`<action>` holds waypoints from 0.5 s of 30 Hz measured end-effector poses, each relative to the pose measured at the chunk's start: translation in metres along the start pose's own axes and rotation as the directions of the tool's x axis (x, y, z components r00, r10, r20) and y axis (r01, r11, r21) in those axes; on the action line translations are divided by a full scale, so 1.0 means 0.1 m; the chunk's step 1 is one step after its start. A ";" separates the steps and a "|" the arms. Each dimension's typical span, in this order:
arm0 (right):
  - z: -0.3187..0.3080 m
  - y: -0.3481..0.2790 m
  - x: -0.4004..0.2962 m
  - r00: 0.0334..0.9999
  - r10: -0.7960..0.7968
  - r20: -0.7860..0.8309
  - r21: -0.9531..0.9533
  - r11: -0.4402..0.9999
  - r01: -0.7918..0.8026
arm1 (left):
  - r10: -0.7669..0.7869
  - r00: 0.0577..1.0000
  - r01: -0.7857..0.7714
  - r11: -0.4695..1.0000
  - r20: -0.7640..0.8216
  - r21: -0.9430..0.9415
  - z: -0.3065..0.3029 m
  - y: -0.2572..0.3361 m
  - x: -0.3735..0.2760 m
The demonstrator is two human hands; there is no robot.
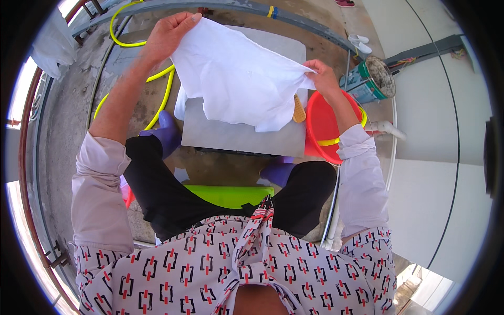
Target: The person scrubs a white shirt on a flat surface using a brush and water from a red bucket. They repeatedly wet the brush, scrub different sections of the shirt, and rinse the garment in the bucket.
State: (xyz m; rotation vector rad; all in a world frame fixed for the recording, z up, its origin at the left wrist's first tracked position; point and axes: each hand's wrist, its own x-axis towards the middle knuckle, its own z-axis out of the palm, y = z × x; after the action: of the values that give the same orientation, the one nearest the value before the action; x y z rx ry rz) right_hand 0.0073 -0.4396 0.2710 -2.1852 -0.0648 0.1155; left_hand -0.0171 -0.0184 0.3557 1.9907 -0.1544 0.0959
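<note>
A white cloth (244, 75) is stretched between my two hands, above a grey flat board (244, 138). My left hand (171, 35) pinches its upper left corner, thumb on top. At the upper right edge, my right hand (323, 76) grips the cloth between thumb and fingers. The cloth's lower edge hangs in loose folds over the board; whether it touches the board I cannot tell. A tan brush (299, 109) lies at the board's right side, partly hidden by the cloth. More white fabric (180, 104) shows at the board's left edge.
To the right stands a red basin (323, 118) with a yellow hose end inside, and behind it a dirty bucket (368, 80). A yellow hose (167, 92) loops on the wet floor at left. A grey metal beam (236, 8) crosses behind the board. White slippers (360, 43) lie beyond.
</note>
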 end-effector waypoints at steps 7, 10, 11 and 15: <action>-0.83 -0.89 0.05 0.970 -0.017 0.243 0.356 0.932 -0.073 | -0.091 0.987 0.103 0.991 0.132 -0.089 -0.47 -0.22 0.25; -0.85 -0.88 -0.01 0.978 0.001 0.207 0.360 0.930 -0.077 | -0.125 0.979 0.149 0.978 0.164 -0.148 -0.39 -0.30 0.18; -0.84 -0.86 -0.04 0.982 0.014 0.187 0.359 0.930 -0.082 | -0.140 0.975 0.168 0.973 0.170 -0.161 -0.38 -0.32 0.16; -0.70 -0.66 -0.09 0.985 -0.012 0.171 0.670 0.734 -0.107 | -0.176 0.949 0.250 0.925 0.260 -0.287 -0.25 -0.33 0.01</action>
State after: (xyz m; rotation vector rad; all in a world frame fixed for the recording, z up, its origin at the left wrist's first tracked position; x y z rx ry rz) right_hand 0.0054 -0.4592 0.3653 -1.4302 -0.0486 0.3017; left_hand -0.0108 0.0174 0.3367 1.6786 -0.0926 -0.2876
